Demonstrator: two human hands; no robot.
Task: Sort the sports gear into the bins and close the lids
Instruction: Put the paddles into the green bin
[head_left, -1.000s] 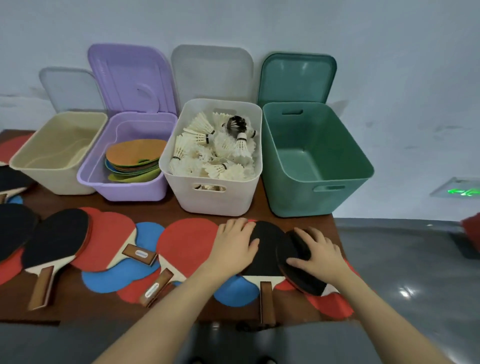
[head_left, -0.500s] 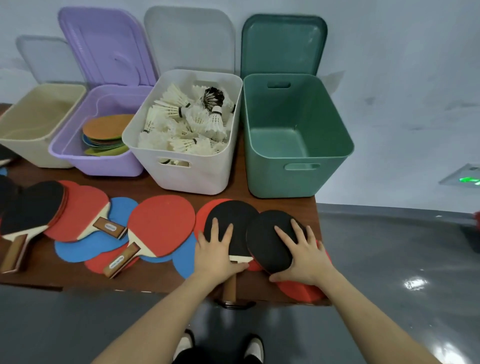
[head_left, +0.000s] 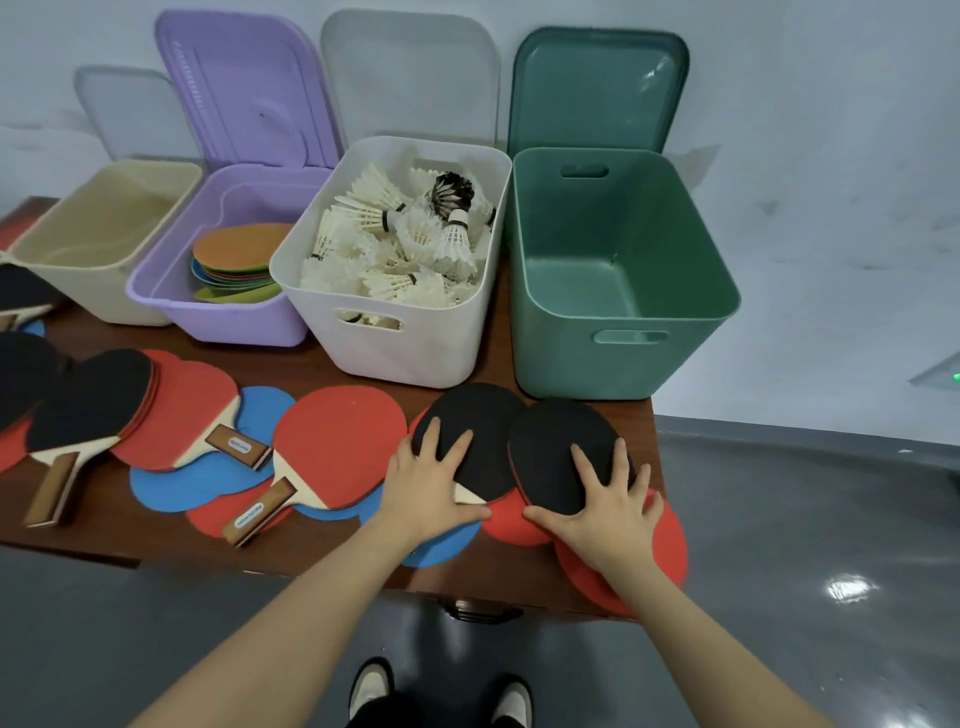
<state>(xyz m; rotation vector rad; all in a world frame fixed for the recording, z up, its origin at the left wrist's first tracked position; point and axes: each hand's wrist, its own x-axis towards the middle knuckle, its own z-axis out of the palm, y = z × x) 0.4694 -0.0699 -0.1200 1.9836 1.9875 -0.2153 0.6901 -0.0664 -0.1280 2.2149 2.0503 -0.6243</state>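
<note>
Both forearms are bare to the frame's edge, and the feet wear white shoes (head_left: 370, 687) with dark trousers.

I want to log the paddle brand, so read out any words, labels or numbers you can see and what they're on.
Nothing can be read.
Blue oval label on the wooden handle of the red paddle: print too small and blurred.
Same label on the handle of the other red paddle: blurred.
Green wall sign: cut off.

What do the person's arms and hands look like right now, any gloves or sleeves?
Both forearms are bare: no sleeve reaches into view. The left hand and the right hand wear no gloves. No rings, watch or wristband show on either. Nothing else is worn on the arms.
</note>
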